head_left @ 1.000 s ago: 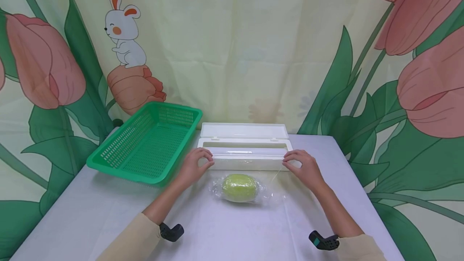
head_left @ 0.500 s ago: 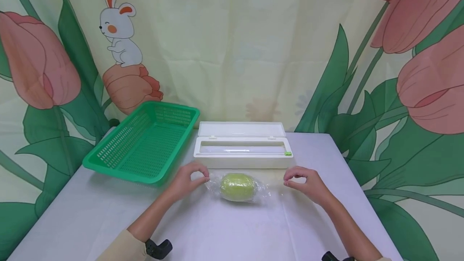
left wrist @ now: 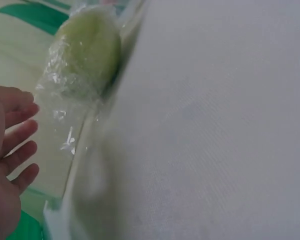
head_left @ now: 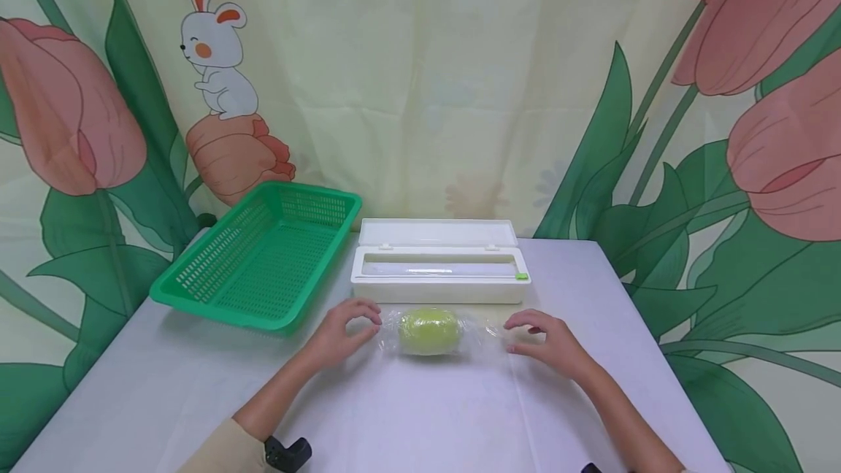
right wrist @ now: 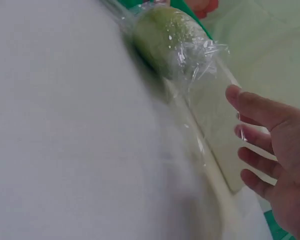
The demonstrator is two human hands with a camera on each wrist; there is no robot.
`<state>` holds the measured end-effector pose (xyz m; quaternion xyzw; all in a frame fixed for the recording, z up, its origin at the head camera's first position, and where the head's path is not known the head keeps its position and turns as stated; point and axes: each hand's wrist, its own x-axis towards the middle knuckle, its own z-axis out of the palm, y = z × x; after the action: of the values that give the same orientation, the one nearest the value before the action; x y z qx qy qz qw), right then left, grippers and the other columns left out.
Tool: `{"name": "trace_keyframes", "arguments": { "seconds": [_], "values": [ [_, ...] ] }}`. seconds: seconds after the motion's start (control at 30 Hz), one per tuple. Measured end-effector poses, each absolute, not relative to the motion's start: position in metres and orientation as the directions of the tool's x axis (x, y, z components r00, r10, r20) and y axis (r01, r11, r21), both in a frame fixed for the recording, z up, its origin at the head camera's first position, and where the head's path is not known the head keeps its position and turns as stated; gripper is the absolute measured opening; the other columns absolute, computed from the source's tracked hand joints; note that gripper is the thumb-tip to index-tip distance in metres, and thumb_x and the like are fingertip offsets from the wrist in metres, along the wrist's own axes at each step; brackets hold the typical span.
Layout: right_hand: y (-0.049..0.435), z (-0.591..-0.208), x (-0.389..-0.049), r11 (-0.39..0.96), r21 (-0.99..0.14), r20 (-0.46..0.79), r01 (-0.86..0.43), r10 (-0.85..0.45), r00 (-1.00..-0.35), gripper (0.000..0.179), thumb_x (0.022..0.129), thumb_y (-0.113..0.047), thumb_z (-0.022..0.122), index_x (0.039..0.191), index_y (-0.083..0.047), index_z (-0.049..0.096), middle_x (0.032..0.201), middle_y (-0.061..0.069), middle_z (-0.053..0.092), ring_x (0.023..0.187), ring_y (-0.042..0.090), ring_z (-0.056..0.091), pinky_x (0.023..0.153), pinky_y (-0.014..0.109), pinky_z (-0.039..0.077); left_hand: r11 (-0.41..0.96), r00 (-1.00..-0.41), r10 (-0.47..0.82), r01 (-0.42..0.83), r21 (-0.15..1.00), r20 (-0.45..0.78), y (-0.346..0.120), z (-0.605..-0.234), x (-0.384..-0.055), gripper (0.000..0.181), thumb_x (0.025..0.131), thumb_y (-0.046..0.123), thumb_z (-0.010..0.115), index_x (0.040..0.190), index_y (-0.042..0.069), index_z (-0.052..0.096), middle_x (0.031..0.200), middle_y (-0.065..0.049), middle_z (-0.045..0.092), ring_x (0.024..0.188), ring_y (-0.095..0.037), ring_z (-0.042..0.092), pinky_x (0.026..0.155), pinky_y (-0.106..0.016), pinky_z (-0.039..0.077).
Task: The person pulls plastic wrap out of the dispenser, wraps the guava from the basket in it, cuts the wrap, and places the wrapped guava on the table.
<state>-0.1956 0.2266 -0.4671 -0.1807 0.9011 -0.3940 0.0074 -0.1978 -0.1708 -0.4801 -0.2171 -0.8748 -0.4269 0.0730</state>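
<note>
A pale green oval fruit (head_left: pixel 430 331), wrapped in clear cling film (head_left: pixel 482 338), lies on the white cloth before the cling film dispenser (head_left: pixel 440 290). My left hand (head_left: pixel 344 331) is at the left end of the wrap, fingers loosely bent with a small gap to the thumb. At the other end is my right hand (head_left: pixel 545 341), its thumb and fingers apart. In the right wrist view, a glossy strip of film overlaps the right fingers (right wrist: pixel 255 137). The film bunches up beside the fruit in both wrist views. The left fingers (left wrist: pixel 20 135) are spread apart there.
Behind the fruit, the white dispenser has its lid (head_left: pixel 439 232) raised, a film roll (head_left: pixel 440 269) inside and a green slider (head_left: pixel 522 277) at its right end. A green perforated basket (head_left: pixel 298 312) stands at the back left. A printed curtain (head_left: pixel 420 93) hangs behind the table.
Both hands came from the dispenser's front toward me, down to the ends of the wrapped fruit. The right thumb and fingers have parted. The fruit has shifted slightly toward the dispenser.
</note>
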Motion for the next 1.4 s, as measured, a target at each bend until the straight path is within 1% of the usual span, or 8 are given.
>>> {"name": "trace_keyframes", "arguments": {
  "seconds": [0.2, 0.43, 0.6, 0.73, 1.0, 1.1, 1.27, 1.4],
  "values": [
    [0.201, -0.452, -0.213, 0.600, -0.724, 0.147, -0.341, -0.348, -0.926, 0.051, 0.077, -0.032, 0.081, 0.123, -0.018, 0.063, 0.128, 0.005, 0.062, 0.121, 0.028, 0.055, 0.097, 0.051, 0.050, 0.519, -0.885, 0.309, 0.463, 0.718, 0.347, -0.167, -0.473, -0.204, 0.034, 0.081, 0.019, 0.078, 0.112, 0.013, 0.068, 0.118, -0.001, 0.067, 0.117, -0.024, 0.060, 0.101, -0.046, 0.047],
    [0.151, -0.441, -0.224, 0.609, -0.670, 0.076, -0.425, -0.514, -0.855, 0.072, 0.071, -0.045, 0.083, 0.133, -0.022, 0.057, 0.140, 0.002, 0.055, 0.134, 0.028, 0.047, 0.107, 0.054, 0.041, 0.473, -0.833, 0.443, 0.532, 0.702, 0.333, -0.153, -0.477, -0.211, 0.051, 0.077, 0.029, 0.081, 0.124, 0.017, 0.064, 0.127, 0.001, 0.064, 0.123, -0.023, 0.056, 0.104, -0.046, 0.046],
    [0.127, -0.443, -0.226, 0.628, -0.600, 0.036, -0.495, -0.597, -0.801, 0.079, 0.068, -0.044, 0.084, 0.137, -0.019, 0.054, 0.138, 0.001, 0.057, 0.128, 0.024, 0.052, 0.105, 0.047, 0.044, 0.472, -0.837, 0.448, 0.519, 0.713, 0.314, -0.146, -0.478, -0.212, 0.057, 0.077, 0.034, 0.080, 0.129, 0.023, 0.060, 0.131, 0.004, 0.062, 0.126, -0.020, 0.055, 0.106, -0.044, 0.045],
    [0.124, -0.447, -0.226, 0.626, -0.607, 0.046, -0.489, -0.587, -0.808, 0.076, 0.067, -0.040, 0.086, 0.134, -0.019, 0.057, 0.133, 0.000, 0.061, 0.119, 0.021, 0.056, 0.096, 0.042, 0.047, 0.462, -0.843, 0.424, 0.515, 0.722, 0.331, -0.145, -0.473, -0.211, 0.059, 0.076, 0.032, 0.081, 0.130, 0.021, 0.059, 0.131, 0.002, 0.062, 0.126, -0.021, 0.055, 0.106, -0.045, 0.045],
    [0.141, -0.452, -0.221, 0.609, -0.693, 0.109, -0.385, -0.439, -0.892, 0.077, 0.066, -0.046, 0.085, 0.134, -0.022, 0.059, 0.132, -0.001, 0.063, 0.118, 0.021, 0.059, 0.097, 0.043, 0.048, 0.442, -0.886, 0.335, 0.447, 0.778, 0.319, -0.145, -0.463, -0.209, 0.060, 0.079, 0.031, 0.080, 0.133, 0.020, 0.057, 0.135, 0.001, 0.059, 0.128, -0.025, 0.053, 0.103, -0.050, 0.046],
    [0.149, -0.450, -0.218, 0.564, -0.737, 0.158, -0.372, -0.391, -0.907, 0.077, 0.066, -0.046, 0.085, 0.134, -0.024, 0.058, 0.134, -0.002, 0.062, 0.124, 0.023, 0.057, 0.100, 0.045, 0.047, 0.402, -0.894, 0.325, 0.425, 0.811, 0.308, -0.144, -0.462, -0.210, 0.068, 0.078, 0.026, 0.081, 0.139, 0.021, 0.050, 0.140, 0.001, 0.054, 0.129, -0.025, 0.050, 0.105, -0.048, 0.045],
    [0.155, -0.444, -0.211, 0.489, -0.806, 0.183, -0.334, -0.331, -0.926, 0.072, 0.070, -0.040, 0.085, 0.135, -0.029, 0.056, 0.137, -0.003, 0.059, 0.131, 0.025, 0.052, 0.105, 0.049, 0.043, 0.247, -0.895, 0.350, 0.371, 0.895, 0.275, -0.137, -0.460, -0.214, 0.093, 0.076, 0.011, 0.082, 0.151, 0.016, 0.027, 0.154, -0.010, 0.036, 0.138, -0.031, 0.041, 0.109, -0.047, 0.041],
    [0.156, -0.439, -0.205, 0.430, -0.853, 0.167, -0.295, -0.312, -0.935, 0.070, 0.073, -0.033, 0.083, 0.137, -0.030, 0.054, 0.141, 0.000, 0.056, 0.134, 0.026, 0.048, 0.106, 0.050, 0.041, 0.178, -0.910, 0.371, 0.263, 0.948, 0.183, -0.131, -0.459, -0.216, 0.109, 0.077, 0.016, 0.082, 0.156, 0.014, 0.006, 0.160, -0.011, 0.023, 0.145, -0.031, 0.032, 0.111, -0.044, 0.038]
  ]
}}
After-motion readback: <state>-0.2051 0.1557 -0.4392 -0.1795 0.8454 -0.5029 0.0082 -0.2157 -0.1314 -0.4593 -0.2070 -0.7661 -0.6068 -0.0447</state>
